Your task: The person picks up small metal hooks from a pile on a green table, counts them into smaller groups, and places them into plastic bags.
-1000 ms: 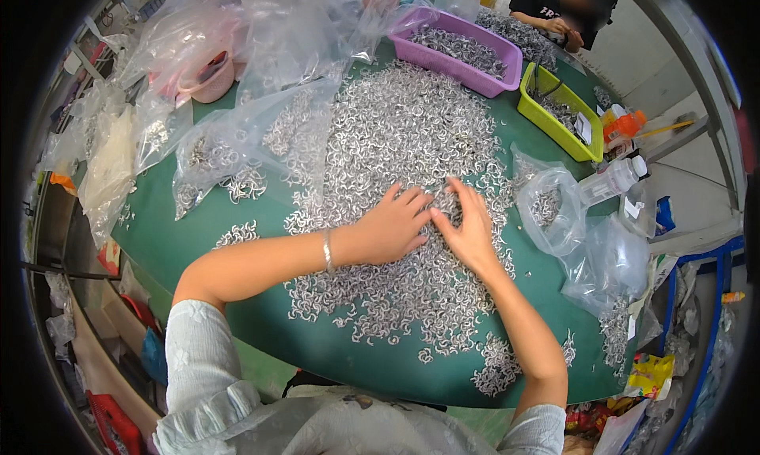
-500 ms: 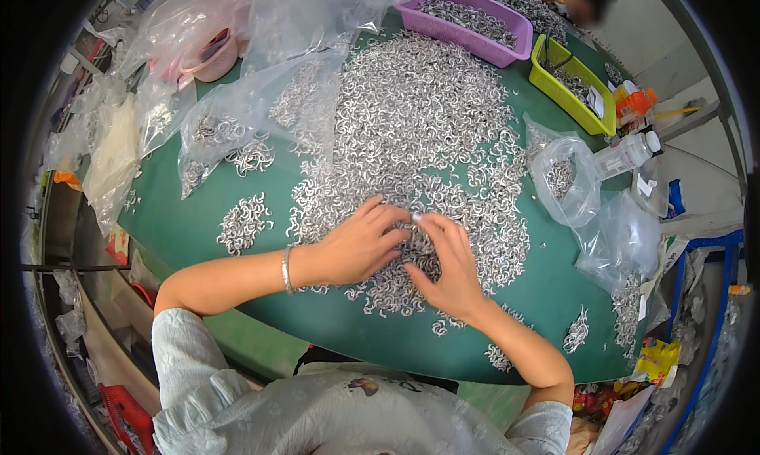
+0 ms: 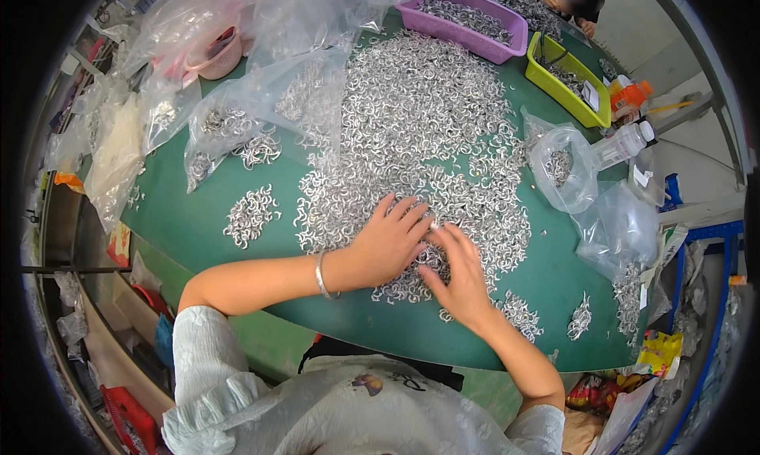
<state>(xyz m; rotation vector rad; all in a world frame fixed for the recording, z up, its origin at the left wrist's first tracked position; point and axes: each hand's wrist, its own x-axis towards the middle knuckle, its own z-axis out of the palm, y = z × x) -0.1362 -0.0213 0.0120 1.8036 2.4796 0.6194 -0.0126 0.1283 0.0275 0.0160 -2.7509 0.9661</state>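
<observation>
Loosely spread, the left grip (image 3: 380,245) lies palm down on the silvery pieces (image 3: 427,98), fingers fanned away from the body, thumb apart. Its forearm (image 3: 253,285) crosses from the left, elbow bent outward, a bracelet (image 3: 320,275) at the wrist. The right grip (image 3: 461,281) is parted too, thumb clear of the forefinger, curved around some pieces; a pale spot (image 3: 434,226) by its fingertips is too small to make out. That forearm slants up from lower right. The pieces cover the tabletop (image 3: 186,221) around both, spreading toward the purple basket (image 3: 467,26).
</observation>
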